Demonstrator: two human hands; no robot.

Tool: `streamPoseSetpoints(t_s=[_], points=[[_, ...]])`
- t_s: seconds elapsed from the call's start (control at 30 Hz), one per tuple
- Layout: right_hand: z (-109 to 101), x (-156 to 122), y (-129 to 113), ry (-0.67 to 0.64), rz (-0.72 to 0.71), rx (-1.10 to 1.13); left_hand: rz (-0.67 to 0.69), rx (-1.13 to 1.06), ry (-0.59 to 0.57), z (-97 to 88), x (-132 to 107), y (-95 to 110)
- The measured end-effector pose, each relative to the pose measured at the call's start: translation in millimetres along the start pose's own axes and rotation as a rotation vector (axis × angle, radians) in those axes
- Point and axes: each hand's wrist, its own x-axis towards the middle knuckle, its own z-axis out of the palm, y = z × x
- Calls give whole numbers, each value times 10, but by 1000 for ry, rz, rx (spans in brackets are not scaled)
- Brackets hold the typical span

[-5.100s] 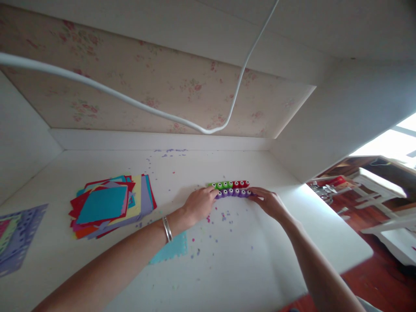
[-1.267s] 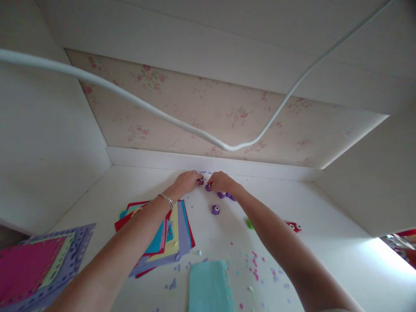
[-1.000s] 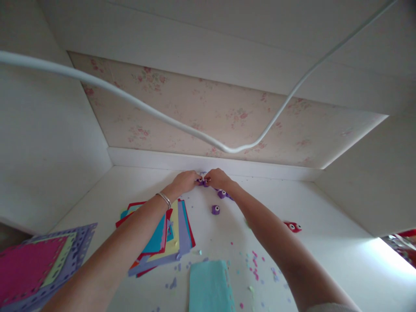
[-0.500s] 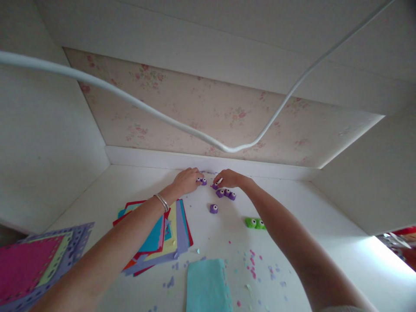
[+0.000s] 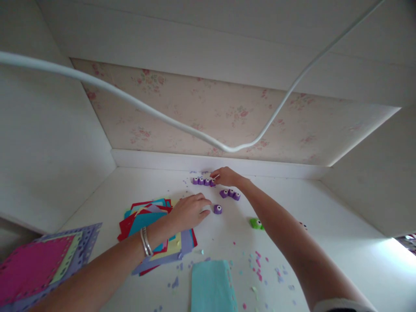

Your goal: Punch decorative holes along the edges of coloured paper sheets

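Observation:
Along the back of the white table runs a row of several small purple paper punches point(image 5: 201, 181), each with a white eye-like button. My right hand point(image 5: 225, 176) has its fingers closed on the punch at the right end of that row. Three more purple punches point(image 5: 231, 193) stand side by side just in front of it. My left hand point(image 5: 190, 211) hovers open over the stacked coloured paper point(image 5: 185, 247), fingers apart and pointing at a lone purple punch point(image 5: 217, 209), not touching it. Green punches point(image 5: 256, 223) are partly hidden by my right forearm.
Nearest me lies a turquoise paper sheet point(image 5: 209, 284) with holes along one edge. Pink and purple hole-edged sheets point(image 5: 35, 268) are at the left. Punched paper bits point(image 5: 258, 264) are scattered about. A white cable point(image 5: 188, 130) hangs across the view before the floral wall point(image 5: 195, 104).
My left hand has let go of the purple punches at the back and drawn nearer to me. The punch at my right hand now joins the back row.

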Motion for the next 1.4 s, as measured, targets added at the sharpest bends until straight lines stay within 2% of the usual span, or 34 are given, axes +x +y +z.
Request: streamPoseSetpoints(t_s=[0.13, 0.2, 0.33, 0.43, 0.53, 0.63, 0.77, 0.87, 0.97, 1.07, 1.23, 1.4], points=[[-77, -159, 18, 49, 13, 18, 31, -75, -3, 115, 39, 200], [-113, -296, 59, -23, -4, 37, 28, -96, -3, 196, 100, 246], [-92, -550, 162, -199, -13, 55, 1, -210, 8, 351, 239, 236], [-20, -630, 221, -150, -12, 41, -16, -278, 8, 388, 313, 155], [46, -599, 262, -52, 7, 9, -43, -337, 5, 328, 354, -17], [94, -498, 285, 11, 48, -15, -98, -417, -29, 189, 362, -270], [126, -343, 293, 62, 70, -36, -193, -500, -93, -55, 295, -576], [126, -266, 301, 73, 84, -46, -247, -510, -133, -194, 210, -714], [121, -236, 305, 70, 93, -45, -304, -460, -136, -252, 155, -821], [125, -232, 286, 60, 86, -35, -323, -370, -86, -278, 169, -947], [135, -230, 224, 51, 83, -13, -325, -146, 49, -327, 314, -1137], [25, -339, 245, 49, 127, 4, -279, 24, 49, -286, 472, -1175]])
